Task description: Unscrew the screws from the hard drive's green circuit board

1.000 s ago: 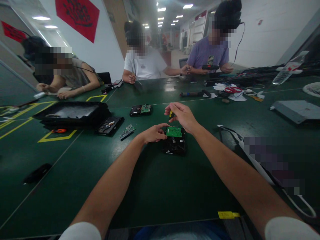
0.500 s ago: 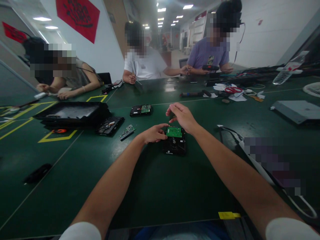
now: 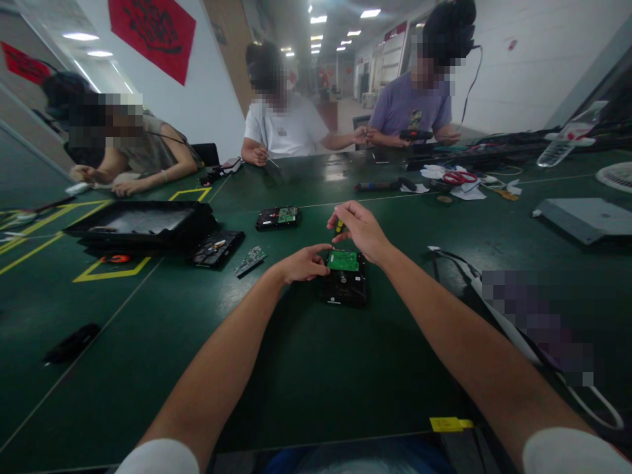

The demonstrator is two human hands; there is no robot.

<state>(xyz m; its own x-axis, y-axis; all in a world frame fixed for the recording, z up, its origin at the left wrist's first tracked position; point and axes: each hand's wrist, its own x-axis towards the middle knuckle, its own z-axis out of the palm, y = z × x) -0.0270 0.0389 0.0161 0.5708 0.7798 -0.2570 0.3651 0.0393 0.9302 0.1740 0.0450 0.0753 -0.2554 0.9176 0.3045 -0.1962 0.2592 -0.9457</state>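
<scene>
In front of me a black hard drive lies flat on the dark green table, its green circuit board facing up. My left hand grips the drive's left edge, with thumb and forefinger by the board. Above the far end of the board, my right hand is closed around a screwdriver. Only a bit of its yellow and black handle shows between the fingers; the tip is too small to make out.
Left of the drive lie a loose circuit board, a second hard drive and a third drive beside a black tray. Cables and a grey metal box are on the right. Three people sit across the table.
The yellow and black screwdriver handle now shows between my right fingers, where it was barely visible before. Both hands and the hard drive stay in nearly the same place.
</scene>
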